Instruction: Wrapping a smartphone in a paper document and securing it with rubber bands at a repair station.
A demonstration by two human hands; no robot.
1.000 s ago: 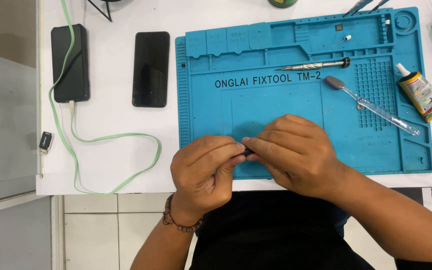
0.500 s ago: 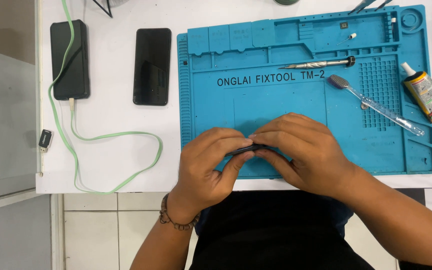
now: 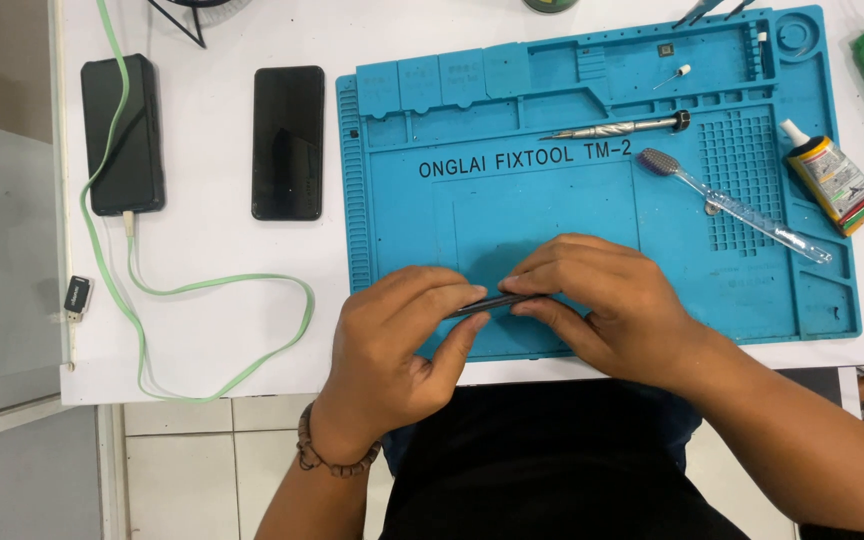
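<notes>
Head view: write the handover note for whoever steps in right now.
Left hand: pinches one end of a thin dark strip-like part, too slim to identify.
Right hand: pinches its other end; part held just above the blue work mat.
On the mat: screwdriver, clear toothbrush. Glue tube to its right.
Left of mat: dark phone, another dark device on a green cable.
Done: part in hand. Left: cannot tell from this view.
</notes>
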